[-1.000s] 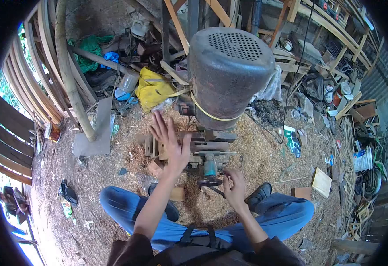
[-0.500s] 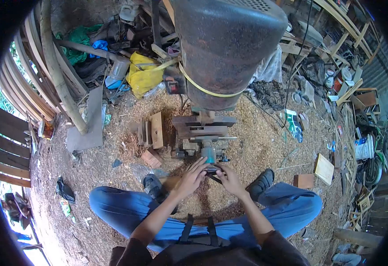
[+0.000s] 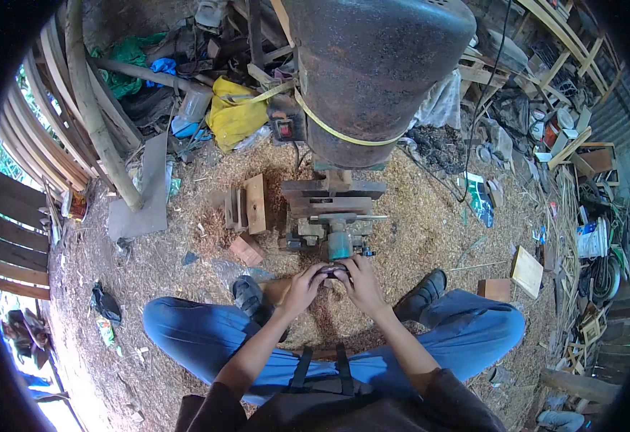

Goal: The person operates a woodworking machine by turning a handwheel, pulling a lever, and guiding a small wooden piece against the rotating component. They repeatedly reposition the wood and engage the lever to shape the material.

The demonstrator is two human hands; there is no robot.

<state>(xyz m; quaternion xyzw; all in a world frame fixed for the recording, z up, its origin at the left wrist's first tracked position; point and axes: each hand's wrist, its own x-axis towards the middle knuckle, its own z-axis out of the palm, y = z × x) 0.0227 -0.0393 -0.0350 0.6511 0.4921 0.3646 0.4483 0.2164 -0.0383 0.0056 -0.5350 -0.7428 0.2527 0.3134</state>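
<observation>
Between my knees, my left hand (image 3: 302,291) and my right hand (image 3: 363,286) grip a small dark rounded piece (image 3: 336,273) from either side. Fingers and thumbs curl around its ends, hiding part of it; its kind cannot be made out. Just beyond my fingertips is the teal cylindrical end (image 3: 340,245) of a machine. Behind that lie its metal bars (image 3: 333,205) and a large rusty dark housing (image 3: 379,79) with a yellow band around it.
A wooden block with a hole (image 3: 255,204) and a reddish block (image 3: 246,250) lie left of the machine on shavings. A red switch box (image 3: 284,128) hangs beside the housing. More wood blocks (image 3: 526,272) lie at right, and my sandalled feet (image 3: 427,294) flank my hands.
My left hand's fingers, earlier stretched over the machine's teal end, are now curled round the dark piece. Both hands and the piece have come slightly back from the machine.
</observation>
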